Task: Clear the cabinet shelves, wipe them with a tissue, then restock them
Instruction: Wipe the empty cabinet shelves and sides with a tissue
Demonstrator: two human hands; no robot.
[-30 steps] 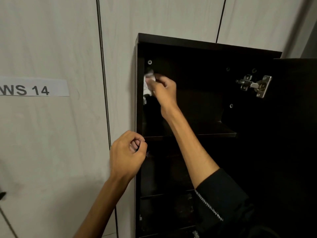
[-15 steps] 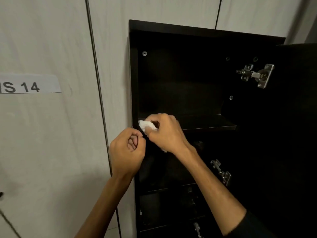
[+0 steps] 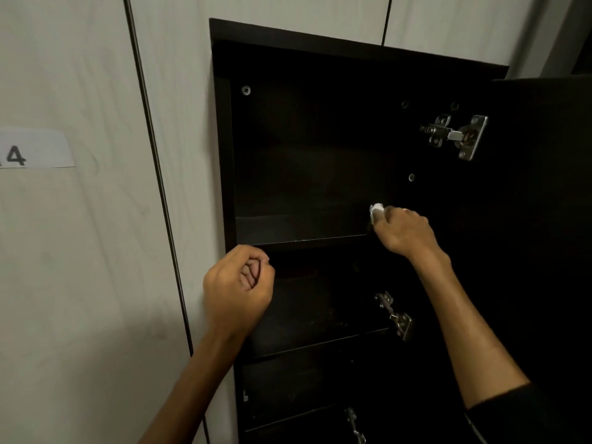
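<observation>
One tissue (image 3: 376,210), white and wadded into a small lump with no clear long axis, sits at the right end of the top shelf (image 3: 298,227), protruding leftward from the fingertips. The right hand (image 3: 404,233) is curled around it, pinching it against the shelf near the cabinet (image 3: 221,139) side wall; its forearm rises from lower right, wrist bent, dark sleeve (image 3: 525,415) at the elbow. The left hand (image 3: 238,288) is closed into a loose fist, holding nothing visible, hovering in front of the cabinet's left edge just below the top shelf. The shelf runs left to right and appears bare. Lower shelves are too dark to judge. The door (image 3: 544,219) stands open at right, carrying an upper hinge (image 3: 456,136); a second hinge (image 3: 395,315) shows lower. A paper label (image 3: 35,149) is on the pale wall at left.
</observation>
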